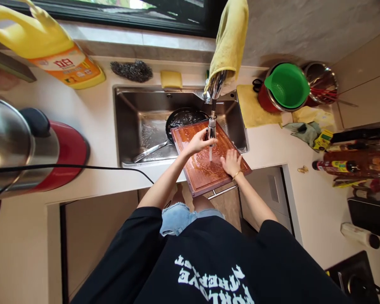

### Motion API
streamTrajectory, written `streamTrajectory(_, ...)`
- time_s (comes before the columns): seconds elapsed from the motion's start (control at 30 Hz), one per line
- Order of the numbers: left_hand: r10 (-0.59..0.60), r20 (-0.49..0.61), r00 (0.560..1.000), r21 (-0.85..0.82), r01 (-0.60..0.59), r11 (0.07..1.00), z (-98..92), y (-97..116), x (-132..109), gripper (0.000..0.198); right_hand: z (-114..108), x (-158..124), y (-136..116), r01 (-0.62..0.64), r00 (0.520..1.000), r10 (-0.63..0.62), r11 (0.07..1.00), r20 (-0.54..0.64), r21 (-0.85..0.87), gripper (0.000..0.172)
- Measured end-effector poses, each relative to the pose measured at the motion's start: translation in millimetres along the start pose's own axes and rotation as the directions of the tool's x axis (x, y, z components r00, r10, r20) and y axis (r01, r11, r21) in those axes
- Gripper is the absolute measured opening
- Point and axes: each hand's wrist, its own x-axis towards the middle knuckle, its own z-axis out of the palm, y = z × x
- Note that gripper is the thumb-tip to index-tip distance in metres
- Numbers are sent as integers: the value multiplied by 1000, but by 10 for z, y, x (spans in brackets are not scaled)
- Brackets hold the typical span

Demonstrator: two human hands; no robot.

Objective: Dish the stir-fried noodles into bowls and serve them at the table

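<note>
A reddish wooden cutting board (pixel 205 173) lies tilted across the right part of the steel sink (pixel 129 122), wet with water running from the pull-out tap head (pixel 212 126). My left hand (pixel 199 142) is curled around the tap head, holding it over the board. My right hand (pixel 232 162) lies flat on the board's wet surface with the fingers spread, a thin bracelet on its wrist. Behind the board a black frying pan (pixel 182 118) sits in the sink, its metal handle reaching left.
A yellow cloth (pixel 229 38) hangs over the tap. A steel scourer (pixel 131 70) and yellow sponge (pixel 171 79) lie behind the sink. Yellow oil jug (pixel 47 46) and red-and-steel kettle (pixel 25 147) stand left; a green colander (pixel 286 85), bottles and a stove right.
</note>
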Motion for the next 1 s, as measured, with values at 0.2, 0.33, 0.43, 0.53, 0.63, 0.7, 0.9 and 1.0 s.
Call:
streamTrajectory(0.2, -64, 123, 990, 139, 46, 989, -413, 105, -30, 35, 77, -24, -1288, 439, 898, -438, 897, -23, 45, 68)
streamTrajectory(0.33, -51, 92, 994, 201, 32, 979, -496, 139, -39, 35, 19, 153, -1304, 445, 896, -445, 894, -13, 48, 63)
streamTrajectory(0.43, -29, 56, 998, 256, 14, 967, -513, 123, -40, 33, 23, 157, -961, 311, 950, -310, 950, -24, 23, 65)
streamTrajectory(0.53, -31, 69, 997, 241, 13, 971, -480, 90, -37, 30, 76, -70, -808, 348, 937, -348, 937, -15, 10, 70)
streamTrajectory(0.63, -34, 95, 995, 199, 14, 980, -396, 55, -37, 31, 81, -144, -974, 566, 824, -567, 824, 4, 22, 69)
streamTrajectory(0.7, -20, 79, 997, 216, 2, 976, -359, 43, -43, 32, 24, 46, -1101, 648, 762, -648, 762, 6, 21, 65)
streamTrajectory(0.9, 95, -59, 994, 455, -58, 889, -489, 123, -11, 35, -70, 630, -806, 330, 944, -331, 944, -6, -11, 64)
streamTrajectory(1.0, 143, -91, 985, 499, -79, 863, -506, 141, 46, 40, 0, 483, -668, 527, 849, -528, 849, -35, -39, 65)
